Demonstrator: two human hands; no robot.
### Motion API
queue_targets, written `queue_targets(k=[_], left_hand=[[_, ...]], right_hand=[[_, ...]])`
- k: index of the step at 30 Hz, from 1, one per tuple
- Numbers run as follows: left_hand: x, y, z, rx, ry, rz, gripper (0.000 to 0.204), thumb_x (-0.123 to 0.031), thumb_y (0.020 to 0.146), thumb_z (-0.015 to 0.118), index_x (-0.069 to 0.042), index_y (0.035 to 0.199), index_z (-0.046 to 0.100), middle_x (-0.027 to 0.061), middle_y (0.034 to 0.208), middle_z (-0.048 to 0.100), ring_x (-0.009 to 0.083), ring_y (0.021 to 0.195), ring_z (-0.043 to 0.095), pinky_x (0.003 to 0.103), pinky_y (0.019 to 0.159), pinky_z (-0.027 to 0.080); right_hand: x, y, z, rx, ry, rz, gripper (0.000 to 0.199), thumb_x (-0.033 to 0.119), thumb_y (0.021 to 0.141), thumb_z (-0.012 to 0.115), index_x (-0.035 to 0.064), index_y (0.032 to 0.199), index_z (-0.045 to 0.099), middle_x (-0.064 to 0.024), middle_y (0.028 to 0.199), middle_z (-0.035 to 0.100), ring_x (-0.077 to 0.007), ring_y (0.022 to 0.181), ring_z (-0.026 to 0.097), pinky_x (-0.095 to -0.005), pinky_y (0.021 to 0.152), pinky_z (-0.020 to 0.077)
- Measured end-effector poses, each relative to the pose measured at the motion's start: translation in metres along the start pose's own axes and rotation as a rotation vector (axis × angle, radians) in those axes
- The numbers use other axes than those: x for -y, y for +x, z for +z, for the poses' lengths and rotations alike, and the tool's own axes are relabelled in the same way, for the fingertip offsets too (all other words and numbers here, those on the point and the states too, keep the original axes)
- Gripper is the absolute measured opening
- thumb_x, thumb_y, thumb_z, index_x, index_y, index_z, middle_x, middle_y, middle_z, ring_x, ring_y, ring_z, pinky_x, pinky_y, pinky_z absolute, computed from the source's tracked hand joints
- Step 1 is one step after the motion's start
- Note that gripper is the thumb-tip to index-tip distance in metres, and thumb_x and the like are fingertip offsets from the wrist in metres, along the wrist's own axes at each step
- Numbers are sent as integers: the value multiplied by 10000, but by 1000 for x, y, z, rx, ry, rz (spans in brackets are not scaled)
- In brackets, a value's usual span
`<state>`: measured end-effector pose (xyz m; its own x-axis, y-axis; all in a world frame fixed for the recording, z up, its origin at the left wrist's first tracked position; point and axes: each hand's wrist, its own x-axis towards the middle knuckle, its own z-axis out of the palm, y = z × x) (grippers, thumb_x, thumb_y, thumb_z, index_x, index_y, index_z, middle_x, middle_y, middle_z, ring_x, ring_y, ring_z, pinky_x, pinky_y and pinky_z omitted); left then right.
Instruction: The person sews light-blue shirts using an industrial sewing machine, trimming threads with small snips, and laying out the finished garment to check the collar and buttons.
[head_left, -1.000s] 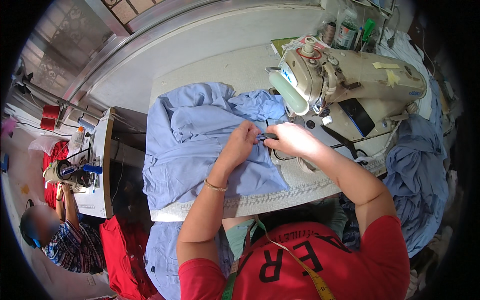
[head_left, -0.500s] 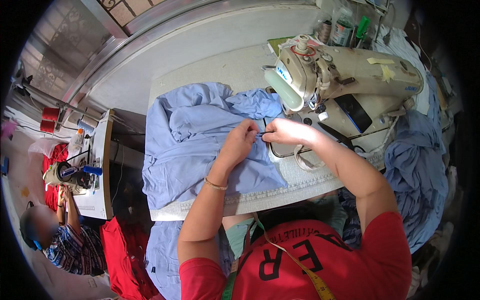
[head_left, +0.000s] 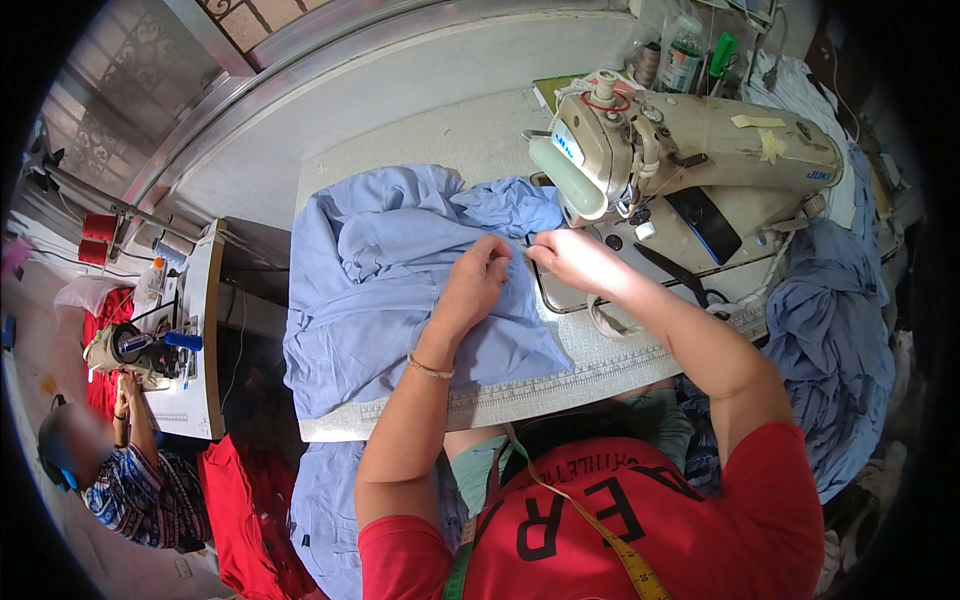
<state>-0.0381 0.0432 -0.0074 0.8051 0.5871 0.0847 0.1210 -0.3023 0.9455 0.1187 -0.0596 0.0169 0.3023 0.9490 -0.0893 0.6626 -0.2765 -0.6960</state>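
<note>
On the pale table (head_left: pixel 440 140), I see the rumpled blue garment (head_left: pixel 365 285) lying left of the sewing machine (head_left: pixel 725 140). My left hand (head_left: pixel 475 279), fingers curled, is over the garment's right part, my right hand (head_left: pixel 577 260) just beside, fingertips bunched; I cannot tell whether either grasps anything.

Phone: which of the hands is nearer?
Right. The right hand is left of the phone, apart from it; the left hand is farther left, over the blue cloth.
</note>
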Motion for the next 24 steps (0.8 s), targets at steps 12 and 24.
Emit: queue_targets(k=[12, 24], left_hand=[[-14, 20, -13, 108, 832, 315, 280, -5, 782, 562, -52, 1059, 566, 142, 1013, 547, 360, 890, 578, 443, 716, 481], [-30, -52, -28, -211, 652, 353, 136, 6, 768, 603, 1, 875, 518, 170, 1036, 578, 372, 862, 592, 412, 716, 494]], right_hand=[[11, -80, 22, -11, -246, -446, 257, 224, 769, 672, 107, 983, 594, -105, 1004, 561, -340, 730, 607, -411, 668, 496], [-25, -95, 2, -192, -308, -395, 280, 61, 687, 634, 98, 963, 602, -94, 815, 577, -292, 702, 600, -388, 632, 488]])
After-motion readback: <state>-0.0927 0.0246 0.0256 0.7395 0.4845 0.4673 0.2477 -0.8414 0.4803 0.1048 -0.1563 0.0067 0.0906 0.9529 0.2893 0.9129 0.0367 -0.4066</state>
